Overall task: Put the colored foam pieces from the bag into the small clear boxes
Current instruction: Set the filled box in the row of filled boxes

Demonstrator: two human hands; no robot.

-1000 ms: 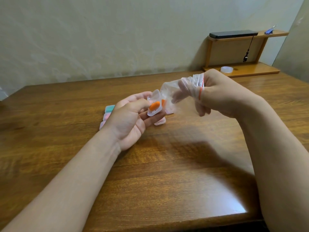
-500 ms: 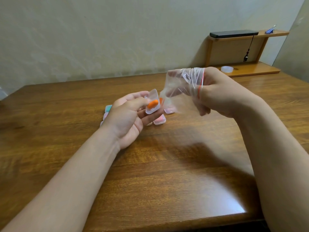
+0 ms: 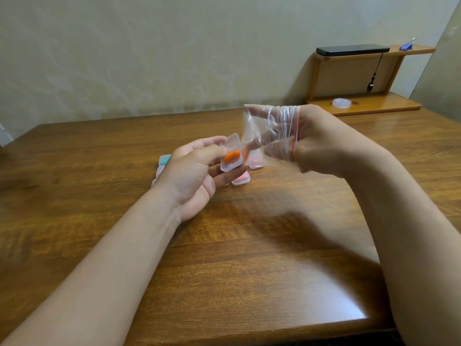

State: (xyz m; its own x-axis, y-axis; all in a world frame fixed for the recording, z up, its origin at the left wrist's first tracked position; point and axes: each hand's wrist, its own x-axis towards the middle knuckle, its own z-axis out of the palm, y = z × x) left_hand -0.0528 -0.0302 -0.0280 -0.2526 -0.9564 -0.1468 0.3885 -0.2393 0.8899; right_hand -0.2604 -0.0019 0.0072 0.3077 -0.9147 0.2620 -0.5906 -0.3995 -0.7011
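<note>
My left hand (image 3: 197, 171) holds a small clear box (image 3: 232, 152) between thumb and fingers, above the table; an orange foam piece (image 3: 232, 156) lies in it and its lid stands up. My right hand (image 3: 321, 143) has its fingers pushed inside a clear plastic bag (image 3: 267, 136) with a red seal line. The bag hangs right beside the box, and a second orange piece (image 3: 246, 153) shows at the bag's lower left corner. Other small boxes with coloured foam lie on the table: a pink one (image 3: 241, 179), a pale pink one (image 3: 256, 163) behind the bag, a teal one (image 3: 164, 159).
The wooden table (image 3: 249, 258) stretches toward me, its front edge near the bottom. At the back right stands a wooden shelf (image 3: 369, 103) with a roll of clear tape (image 3: 341, 103), and a black flat device (image 3: 351, 49) on top. A wall runs behind the table.
My right hand lifted the bag and opened it out, fingers spreading inside. My left hand shifted slightly, tilting the box more upright with the orange piece inside.
</note>
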